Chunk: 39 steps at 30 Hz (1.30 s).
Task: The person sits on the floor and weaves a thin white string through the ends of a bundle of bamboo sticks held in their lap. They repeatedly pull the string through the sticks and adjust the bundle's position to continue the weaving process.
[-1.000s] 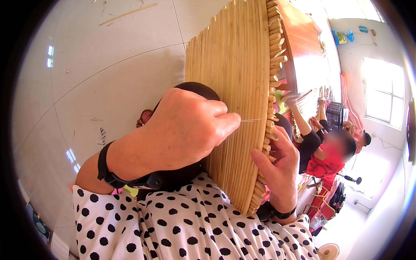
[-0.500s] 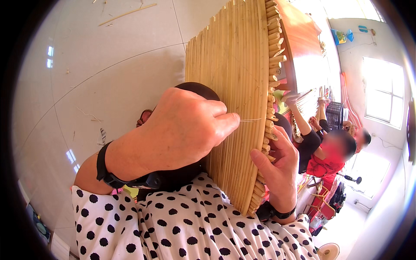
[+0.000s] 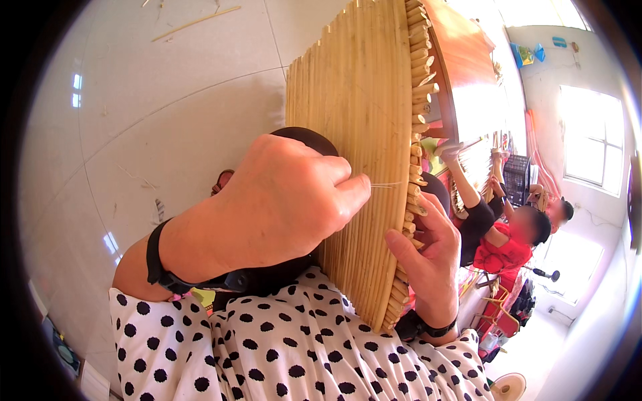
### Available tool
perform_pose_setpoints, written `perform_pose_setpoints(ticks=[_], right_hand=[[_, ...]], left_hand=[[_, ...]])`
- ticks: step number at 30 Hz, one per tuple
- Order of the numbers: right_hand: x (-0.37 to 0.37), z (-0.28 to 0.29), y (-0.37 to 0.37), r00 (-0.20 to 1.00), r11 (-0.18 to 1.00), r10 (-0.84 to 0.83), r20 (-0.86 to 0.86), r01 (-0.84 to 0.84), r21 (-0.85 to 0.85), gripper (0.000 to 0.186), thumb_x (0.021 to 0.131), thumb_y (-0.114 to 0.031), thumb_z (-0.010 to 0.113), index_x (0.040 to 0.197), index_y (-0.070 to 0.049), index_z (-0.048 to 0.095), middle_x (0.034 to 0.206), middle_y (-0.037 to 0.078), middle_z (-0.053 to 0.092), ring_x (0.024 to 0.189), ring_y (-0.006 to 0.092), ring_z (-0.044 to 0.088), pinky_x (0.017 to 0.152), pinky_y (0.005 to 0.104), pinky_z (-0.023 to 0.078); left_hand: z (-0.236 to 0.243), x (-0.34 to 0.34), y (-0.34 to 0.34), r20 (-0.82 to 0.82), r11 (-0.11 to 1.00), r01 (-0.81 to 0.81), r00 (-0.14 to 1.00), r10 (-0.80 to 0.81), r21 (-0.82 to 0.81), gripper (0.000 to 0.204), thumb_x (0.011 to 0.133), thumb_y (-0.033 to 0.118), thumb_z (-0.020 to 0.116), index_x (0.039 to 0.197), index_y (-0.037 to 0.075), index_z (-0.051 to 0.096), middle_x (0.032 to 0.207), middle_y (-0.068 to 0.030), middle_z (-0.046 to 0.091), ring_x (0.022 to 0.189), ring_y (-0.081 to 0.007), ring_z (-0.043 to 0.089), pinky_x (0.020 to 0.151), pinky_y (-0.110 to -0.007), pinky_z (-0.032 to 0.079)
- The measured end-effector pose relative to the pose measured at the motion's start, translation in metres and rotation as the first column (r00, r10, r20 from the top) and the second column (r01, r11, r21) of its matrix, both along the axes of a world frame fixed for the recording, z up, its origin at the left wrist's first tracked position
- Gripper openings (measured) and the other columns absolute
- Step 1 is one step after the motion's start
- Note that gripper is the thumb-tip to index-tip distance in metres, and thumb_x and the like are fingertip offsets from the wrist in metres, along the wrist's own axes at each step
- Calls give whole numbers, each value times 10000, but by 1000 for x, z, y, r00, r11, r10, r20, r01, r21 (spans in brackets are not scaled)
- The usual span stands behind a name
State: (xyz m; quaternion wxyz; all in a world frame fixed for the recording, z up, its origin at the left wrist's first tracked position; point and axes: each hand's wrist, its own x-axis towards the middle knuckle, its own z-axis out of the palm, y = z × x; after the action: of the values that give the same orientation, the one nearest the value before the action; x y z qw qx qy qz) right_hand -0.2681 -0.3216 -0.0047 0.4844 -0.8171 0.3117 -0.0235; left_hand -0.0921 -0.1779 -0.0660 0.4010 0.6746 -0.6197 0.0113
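Across my lap slants a mat [image 3: 354, 100] of straight pale-yellow stalks laid side by side, a long stalk running along its right side. Cut stalk ends stick out in an uneven row beyond it. My left hand [image 3: 294, 187] is closed in a pinch over the mat's middle, and thin pale thread [image 3: 386, 184] stretches from its fingertips toward the right edge. Whether a needle is in the pinch is hidden. My right hand [image 3: 431, 250] grips that edge, thumb on the long stalk's side and fingers around the stalk ends; its fingertips are partly hidden.
Loose stalk bits and a long stalk [image 3: 196, 23] lie on the tiled floor [image 3: 167, 87] to the left. An orange-brown table [image 3: 461, 53] stands beyond the mat. Farther right, a person in red [image 3: 503, 250] sits near a dark crate [image 3: 516, 180], another person behind.
Both my hands stay almost where they were, still on the thread and the mat edge. The people at the right have shifted slightly.
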Motion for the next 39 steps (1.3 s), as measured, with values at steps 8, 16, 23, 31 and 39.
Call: perform_pose_setpoints(ticks=[8,16,23,31,39], right_hand=[[-2,-6,-8,995,990,92,41,-87,-112,515,773,-80,748,1232,83,581,1127,130,608,778,132,600,646,243,487],[9,-10,2,981,989,111,160,-92,-120,506,776,-48,727,1241,86,577,1118,167,586,763,181,623,643,284,524],[10,-24,15,956,982,142,255,-168,83,654,831,-256,730,1315,114,494,1215,210,509,916,281,633,788,353,540],[9,-50,19,893,942,124,432,-243,231,696,857,-341,725,1342,95,482,1182,197,505,1014,286,590,873,347,506],[15,-68,20,844,936,163,511,-296,190,769,814,-370,746,1380,65,460,1182,181,481,1061,294,542,910,351,476]], left_hand=[[5,1,-3,3,999,-1,1000,1,34,146,731,7,723,872,47,717,552,-38,422,432,-190,449,388,-324,339],[6,3,-5,-131,1000,-16,991,16,6,166,779,-39,716,921,47,716,612,-70,542,480,-217,515,431,-318,382],[21,10,22,-295,972,-72,945,137,222,167,834,-24,667,985,32,713,728,-119,647,589,-232,604,538,-295,461],[29,8,43,-365,902,-134,882,297,411,160,910,-2,603,1029,7,709,714,-16,625,598,-74,514,544,-227,412],[38,9,44,-191,871,-161,942,275,464,166,853,-48,632,994,2,703,729,-98,654,623,-170,620,575,-267,469]])
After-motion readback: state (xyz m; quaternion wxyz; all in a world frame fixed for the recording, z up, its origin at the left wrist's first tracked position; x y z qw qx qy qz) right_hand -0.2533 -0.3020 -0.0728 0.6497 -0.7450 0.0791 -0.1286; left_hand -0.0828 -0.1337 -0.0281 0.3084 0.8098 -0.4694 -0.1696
